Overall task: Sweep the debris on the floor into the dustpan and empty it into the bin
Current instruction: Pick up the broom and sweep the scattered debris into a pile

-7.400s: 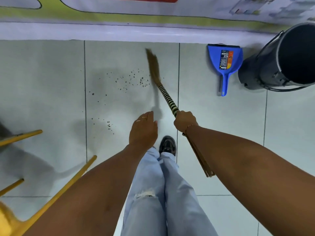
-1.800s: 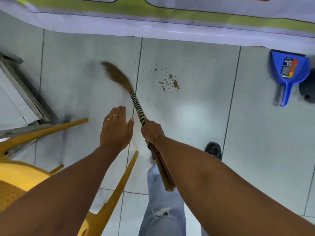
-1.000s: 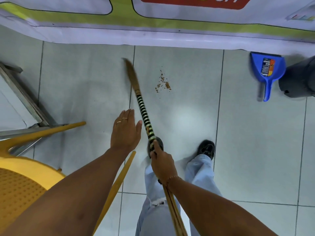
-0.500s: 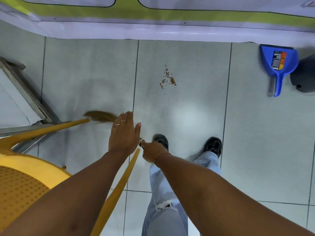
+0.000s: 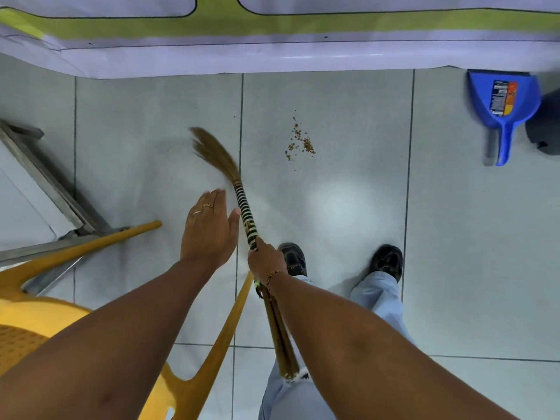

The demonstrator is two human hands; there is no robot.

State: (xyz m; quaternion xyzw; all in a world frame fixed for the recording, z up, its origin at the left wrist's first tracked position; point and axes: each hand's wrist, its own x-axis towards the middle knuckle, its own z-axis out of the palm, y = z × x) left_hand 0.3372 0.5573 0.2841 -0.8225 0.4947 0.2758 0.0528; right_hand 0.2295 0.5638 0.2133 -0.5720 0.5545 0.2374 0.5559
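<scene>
A small pile of brown debris (image 5: 300,142) lies on the grey tiled floor ahead of my feet. My right hand (image 5: 266,259) grips the striped handle of a grass broom (image 5: 242,198); its brown bristles point up and left, on the floor left of the debris. My left hand (image 5: 209,228) hovers flat beside the handle, fingers apart, holding nothing. A blue dustpan (image 5: 503,107) lies by the wall at the far right. Just right of it, a dark bin (image 5: 545,125) shows only partly at the frame edge.
A yellow plastic chair (image 5: 27,334) stands at the lower left, one leg reaching toward my feet. A grey metal frame (image 5: 48,183) lies at the left. A white and green banner (image 5: 272,34) covers the wall base ahead.
The broom head has swung from low left by the chair leg up and right toward the debris pile. The scattered debris from earlier is gathered into one small pile.
</scene>
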